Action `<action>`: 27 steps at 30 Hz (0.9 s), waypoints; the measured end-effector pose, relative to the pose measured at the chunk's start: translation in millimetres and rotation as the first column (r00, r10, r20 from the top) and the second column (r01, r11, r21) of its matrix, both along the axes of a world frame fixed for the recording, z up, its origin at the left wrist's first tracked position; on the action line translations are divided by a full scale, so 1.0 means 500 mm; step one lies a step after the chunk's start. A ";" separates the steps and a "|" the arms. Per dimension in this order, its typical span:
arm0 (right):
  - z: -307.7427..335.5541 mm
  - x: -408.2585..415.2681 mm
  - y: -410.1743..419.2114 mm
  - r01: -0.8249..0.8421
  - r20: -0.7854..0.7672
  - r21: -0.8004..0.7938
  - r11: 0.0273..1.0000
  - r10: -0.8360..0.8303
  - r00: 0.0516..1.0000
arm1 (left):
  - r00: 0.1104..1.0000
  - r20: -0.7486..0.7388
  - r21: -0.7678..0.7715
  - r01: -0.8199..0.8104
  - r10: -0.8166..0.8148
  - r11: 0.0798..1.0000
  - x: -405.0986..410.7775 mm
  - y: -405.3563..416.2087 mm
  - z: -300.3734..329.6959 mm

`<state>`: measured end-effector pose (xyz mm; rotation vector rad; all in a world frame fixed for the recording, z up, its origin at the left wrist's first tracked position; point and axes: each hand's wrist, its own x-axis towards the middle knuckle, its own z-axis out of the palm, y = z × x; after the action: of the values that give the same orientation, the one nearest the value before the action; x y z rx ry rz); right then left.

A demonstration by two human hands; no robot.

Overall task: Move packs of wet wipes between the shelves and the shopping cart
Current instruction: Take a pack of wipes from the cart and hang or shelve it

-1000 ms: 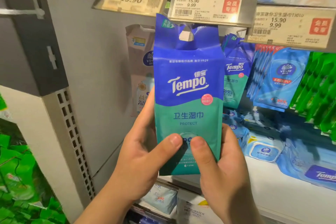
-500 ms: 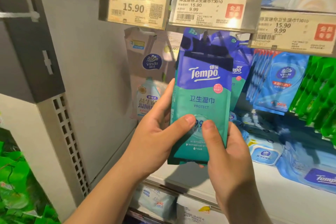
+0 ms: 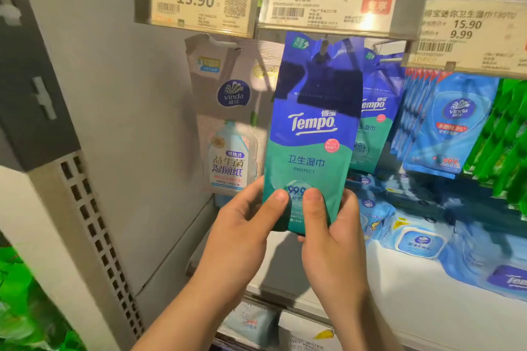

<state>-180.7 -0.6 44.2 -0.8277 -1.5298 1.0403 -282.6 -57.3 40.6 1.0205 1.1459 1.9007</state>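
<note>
A tall blue-and-teal Tempo wet wipes pack [image 3: 313, 128] stands upright in front of the shelf, its top just under the middle price tag [image 3: 333, 0]. My left hand [image 3: 242, 234] grips its lower left edge, thumb on the front. My right hand [image 3: 330, 239] grips the lower right edge the same way. The pack's hang hole is level with a peg where more Tempo packs [image 3: 373, 122] hang behind it. No shopping cart is in view.
A beige Vinda pack [image 3: 228, 122] hangs to the left. Blue Vinda packs [image 3: 445, 128] and green packs [image 3: 504, 139] hang to the right. Flat wipes packs [image 3: 416, 242] lie on the white shelf [image 3: 427, 310]. A grey upright panel [image 3: 114, 122] bounds the left.
Both hands carried the Tempo pack away from me toward the shelf and up under the middle price tag. The grip is unchanged.
</note>
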 end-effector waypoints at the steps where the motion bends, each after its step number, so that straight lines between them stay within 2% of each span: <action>1: 0.003 -0.005 0.003 0.018 -0.003 -0.002 1.000 -0.018 1.000 | 1.000 -0.002 -0.006 -0.015 0.015 1.000 0.002 0.005 0.008; 5: 0.017 -0.019 0.030 0.060 -0.013 -0.009 0.998 -0.060 0.998 | 0.997 -0.038 -0.033 -0.061 0.060 0.998 0.007 0.028 0.040; 11: 0.042 -0.041 0.090 0.064 -0.029 -0.121 0.991 -0.068 0.997 | 0.991 -0.108 -0.147 -0.096 0.081 0.984 -0.001 0.077 0.059; 18: 0.066 -0.072 0.150 0.087 -0.080 -0.169 0.982 -0.102 0.992 | 0.954 -0.230 -0.250 -0.251 0.194 0.935 0.005 0.140 0.080; 23: 0.080 -0.068 0.187 0.065 -0.020 -0.246 0.967 -0.073 0.997 | 0.942 -0.212 -0.328 -0.321 0.262 0.889 0.009 0.181 0.086; 27: 0.076 -0.065 0.196 0.016 -0.033 -0.286 0.958 -0.026 0.999 | 0.938 -0.209 -0.394 -0.341 0.278 0.853 0.000 0.204 0.069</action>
<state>-213.2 97.4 82.2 -1.0158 -1.3544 1.2735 -282.8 44.8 75.0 0.7682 1.8114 1.7098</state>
